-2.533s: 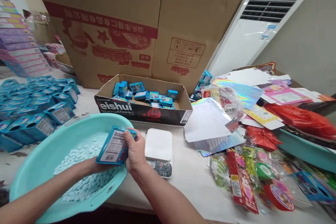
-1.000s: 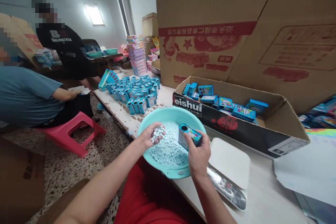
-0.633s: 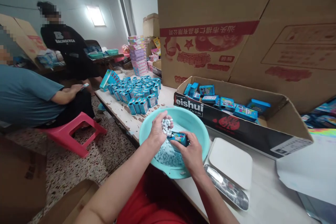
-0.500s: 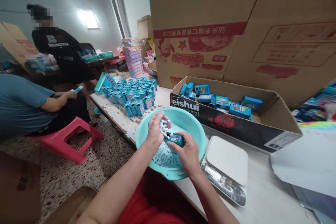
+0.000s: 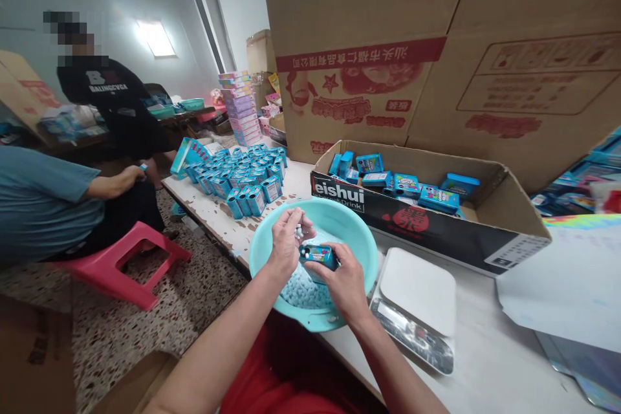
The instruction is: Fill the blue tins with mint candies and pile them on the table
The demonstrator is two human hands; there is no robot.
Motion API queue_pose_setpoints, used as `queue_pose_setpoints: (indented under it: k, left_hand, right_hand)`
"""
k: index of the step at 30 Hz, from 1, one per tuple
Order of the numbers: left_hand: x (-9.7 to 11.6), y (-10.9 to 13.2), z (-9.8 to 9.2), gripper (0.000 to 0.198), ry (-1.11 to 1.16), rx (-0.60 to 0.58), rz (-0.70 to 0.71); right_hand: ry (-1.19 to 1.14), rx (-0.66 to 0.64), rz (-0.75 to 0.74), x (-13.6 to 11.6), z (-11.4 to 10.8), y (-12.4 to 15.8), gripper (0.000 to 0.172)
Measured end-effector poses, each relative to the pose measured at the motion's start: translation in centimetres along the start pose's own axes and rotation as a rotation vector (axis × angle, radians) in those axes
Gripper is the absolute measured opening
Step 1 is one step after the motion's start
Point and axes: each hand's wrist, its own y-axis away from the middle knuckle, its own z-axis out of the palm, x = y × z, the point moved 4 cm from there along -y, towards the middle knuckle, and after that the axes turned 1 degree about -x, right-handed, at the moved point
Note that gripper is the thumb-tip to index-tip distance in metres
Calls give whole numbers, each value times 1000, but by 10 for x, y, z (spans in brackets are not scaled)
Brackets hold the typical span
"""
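While the right hand clamps its fingers on the blue tin over the near basin, the left hand cups pale pellets in curled fingers; hasty loosening could spill some past the tin.

A workshop, seemingly (scale, large carton, massed blue boxes).

left hand — cupped, fingers curled | right hand — thumb and fingers gripping | forearms forward, converging

Basin at tbl edge, scale to R, tins back-L, box w/ more tins back-R.
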Motion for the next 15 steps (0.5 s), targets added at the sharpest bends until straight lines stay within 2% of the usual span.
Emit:
queue_pose_setpoints:
  k: [15]
  left_hand:
    - [6,8,9,25,-71,-165,-2]
  right_hand:
    - [-84,44,33,-2,-1,-1,34]
